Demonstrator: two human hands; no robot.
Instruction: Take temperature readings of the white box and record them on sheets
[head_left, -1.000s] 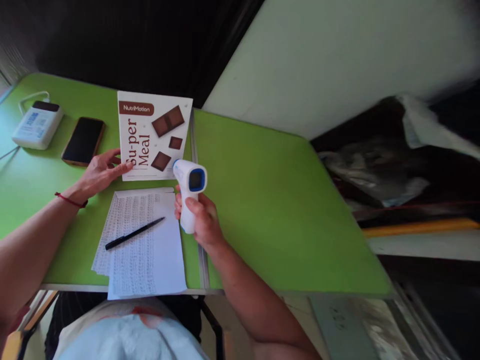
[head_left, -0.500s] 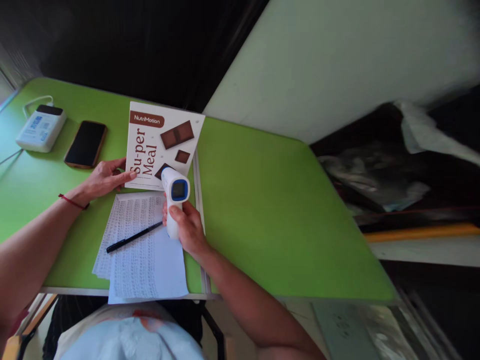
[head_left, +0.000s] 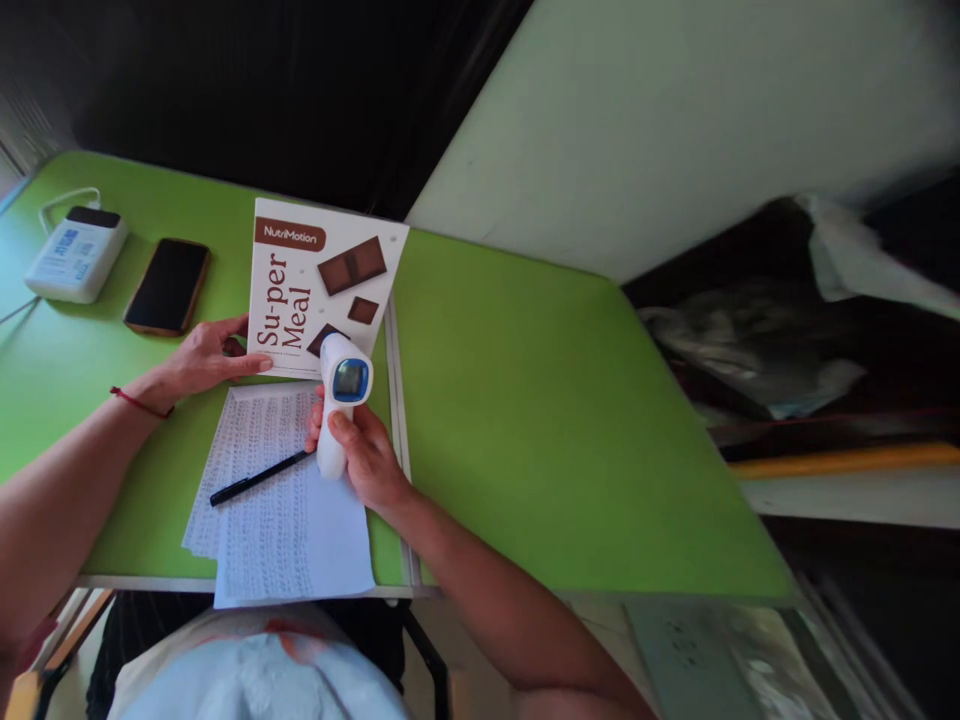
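- Head view, right hand (head_left: 367,458): fingers are wrapped around the grip of a white handheld thermometer (head_left: 328,402); the thumb lies on the near side of the grip, just under the display, and the other fingertips show at the grip's left side.
- Head view, left hand (head_left: 204,360): grasping the NutriMotion pack (head_left: 289,268) at its lower left corner, thumb on the printed face, the other fingers at and behind the left edge.
- Head view, location: the thermometer is above the sheets of writing (head_left: 266,535), in front of the pack's lower right part.
- Head view, direction: the thermometer's nose points away from the person, towards the pack; its blue-rimmed display faces back to the wearer. The long axis of the grip runs nearly up and down the view, base towards the person.
- Head view, pack: the printed face is turned to the person; its title lettering runs up the left side.
- Head view, obstructed: the thermometer covers part of the lowest printed brown piece. The far end of the black pen (head_left: 257,479) meets the right hand's fingers in the view. The display reading is illegible.
- Head view, doubtful: the nose appears close to the pack, though contact cannot be confirmed.
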